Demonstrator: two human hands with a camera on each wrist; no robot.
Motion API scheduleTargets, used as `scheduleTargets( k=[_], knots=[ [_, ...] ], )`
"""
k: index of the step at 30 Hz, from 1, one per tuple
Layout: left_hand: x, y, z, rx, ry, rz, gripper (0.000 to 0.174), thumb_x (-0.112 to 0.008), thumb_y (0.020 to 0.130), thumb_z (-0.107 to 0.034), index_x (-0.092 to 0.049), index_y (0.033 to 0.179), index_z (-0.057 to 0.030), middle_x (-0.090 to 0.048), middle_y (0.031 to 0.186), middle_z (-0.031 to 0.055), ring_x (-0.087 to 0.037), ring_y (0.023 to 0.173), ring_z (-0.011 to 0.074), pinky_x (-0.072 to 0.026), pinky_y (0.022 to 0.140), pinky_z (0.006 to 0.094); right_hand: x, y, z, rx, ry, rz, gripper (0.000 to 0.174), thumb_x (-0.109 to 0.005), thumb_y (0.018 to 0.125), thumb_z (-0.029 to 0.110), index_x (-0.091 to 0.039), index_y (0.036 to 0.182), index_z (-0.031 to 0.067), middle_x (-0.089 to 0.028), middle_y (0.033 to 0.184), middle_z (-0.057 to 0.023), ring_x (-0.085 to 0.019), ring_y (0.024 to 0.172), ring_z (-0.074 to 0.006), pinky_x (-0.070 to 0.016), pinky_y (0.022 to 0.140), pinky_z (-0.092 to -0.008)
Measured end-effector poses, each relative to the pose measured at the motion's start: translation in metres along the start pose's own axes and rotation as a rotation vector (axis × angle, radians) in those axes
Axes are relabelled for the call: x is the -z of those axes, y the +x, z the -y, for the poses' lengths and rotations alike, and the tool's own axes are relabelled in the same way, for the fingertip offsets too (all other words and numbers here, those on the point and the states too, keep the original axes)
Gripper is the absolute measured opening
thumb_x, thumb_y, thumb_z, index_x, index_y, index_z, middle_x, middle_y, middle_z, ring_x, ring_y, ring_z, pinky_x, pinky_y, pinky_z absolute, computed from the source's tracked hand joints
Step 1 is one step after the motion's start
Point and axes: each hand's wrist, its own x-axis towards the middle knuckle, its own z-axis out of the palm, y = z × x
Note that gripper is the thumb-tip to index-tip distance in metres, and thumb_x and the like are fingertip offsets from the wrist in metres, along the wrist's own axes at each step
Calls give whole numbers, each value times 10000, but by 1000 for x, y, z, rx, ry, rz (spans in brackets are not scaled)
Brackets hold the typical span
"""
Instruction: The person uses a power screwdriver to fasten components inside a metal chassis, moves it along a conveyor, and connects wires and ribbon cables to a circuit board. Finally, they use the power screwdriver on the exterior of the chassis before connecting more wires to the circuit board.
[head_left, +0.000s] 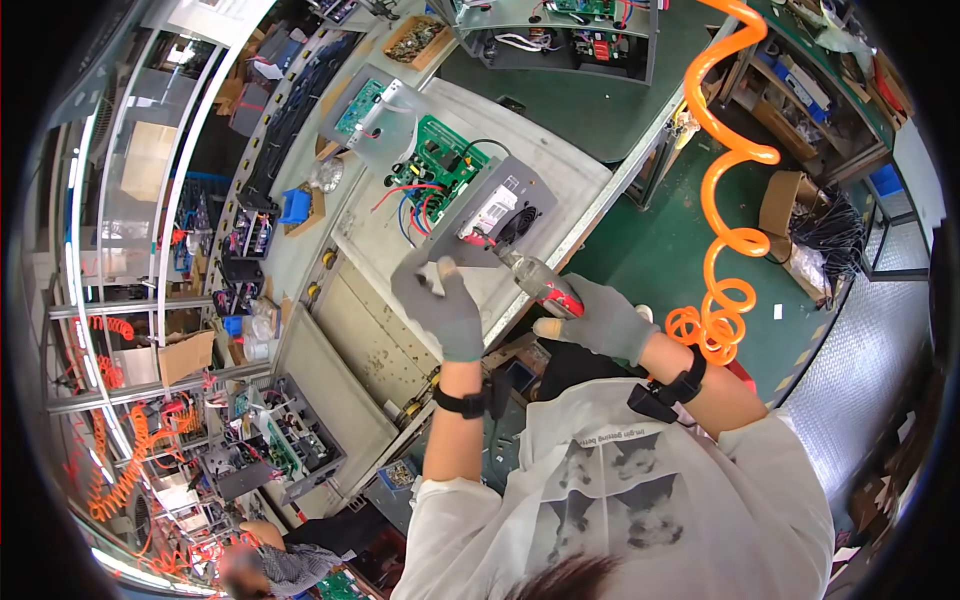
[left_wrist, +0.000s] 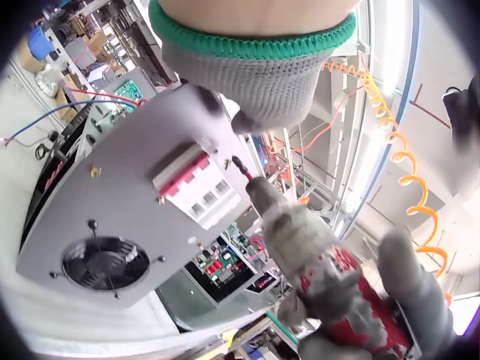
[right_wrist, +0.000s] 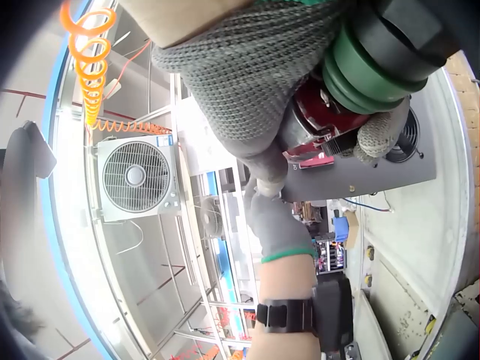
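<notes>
My right hand, in a grey glove, grips a red power screwdriver with a worn, cloudy front sleeve. Its bit points at the grey metal panel, close beside a small brass-coloured fitting. That panel stands upright on the bench and carries a black fan and a white and red block. At the panel's near corner, my gloved left hand holds the edge, its thumb in front and the other fingers partly hidden behind. Behind the panel lies a green circuit board with red and blue wires.
An orange coiled hose hangs at the right. A second grey chassis stands at the far end of the bench. Beside the bench sits a blue bin; a carton of black cables is on the floor. Another person is at lower left.
</notes>
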Motion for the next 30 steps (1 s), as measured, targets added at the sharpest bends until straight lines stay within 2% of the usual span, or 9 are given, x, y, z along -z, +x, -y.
scheduleTargets(
  k=[2,3,6,8,12,14,18,23,30],
  knots=[
    [0,-22,-10,345,-75,-122,314,-651,829,-168,-558,1090,-20,-559,960,80,-541,893,146,-439,724,279,3,-7,1,24,-8,1,641,-679,742,542,-531,1102,33,-614,998,-179,-605,953,-312,-451,833,-370],
    [-2,-26,-15,346,-74,-122,314,-651,829,-168,-558,1090,-20,-559,960,80,-541,893,146,-439,724,279,4,-9,0,50,-20,2,644,-679,742,544,-529,1111,39,-611,991,-178,-603,955,-318,-452,833,-377],
    [-10,-39,-12,1136,-1138,180,422,-524,935,-367,-526,1177,-22,-576,1012,73,-534,885,122,-460,697,256,1,-13,-12,108,-147,-12,670,-679,734,559,-520,1131,44,-594,973,-185,-601,944,-342,-457,825,-391],
    [-14,-30,-22,1235,-1427,210,460,-527,934,-374,-485,1231,-26,-572,1061,73,-544,883,130,-487,717,268,-4,-16,-22,124,-167,-21,695,-701,727,536,-498,1177,47,-614,966,-173,-608,941,-333,-452,809,-383],
    [-17,-26,-27,1053,-1406,148,452,-519,939,-369,-479,1237,-31,-560,1039,61,-542,877,128,-495,753,273,0,-26,-14,95,-198,15,782,-726,711,522,-447,1275,57,-630,1001,-170,-614,957,-329,-444,819,-376],
    [-17,-27,-18,919,-1463,213,281,-516,950,-253,-521,1177,-86,-563,962,21,-561,816,130,-506,728,280,3,-28,-10,72,-201,36,774,-722,714,527,-452,1267,57,-627,1001,-168,-613,950,-328,-443,829,-374],
    [-21,-36,5,899,-1542,192,289,-535,942,-230,-514,1179,-65,-563,933,24,-559,810,123,-509,723,278,2,-28,-21,90,-138,46,752,-711,725,538,-464,1244,53,-625,987,-161,-613,926,-316,-445,833,-370],
    [-14,-33,5,809,-1178,195,250,-581,920,-173,-559,1114,-17,-586,887,51,-563,774,104,-498,720,239,7,-31,-20,96,-165,70,666,-644,750,574,-508,1164,70,-596,978,-197,-608,940,-359,-467,814,-414],
    [-4,-22,-1,762,-1078,256,275,-583,913,-143,-551,1158,-22,-608,962,68,-573,817,121,-498,745,244,9,-33,-18,58,-156,120,695,-638,750,583,-497,1195,69,-593,1010,-192,-600,965,-365,-457,843,-413]
  ],
)
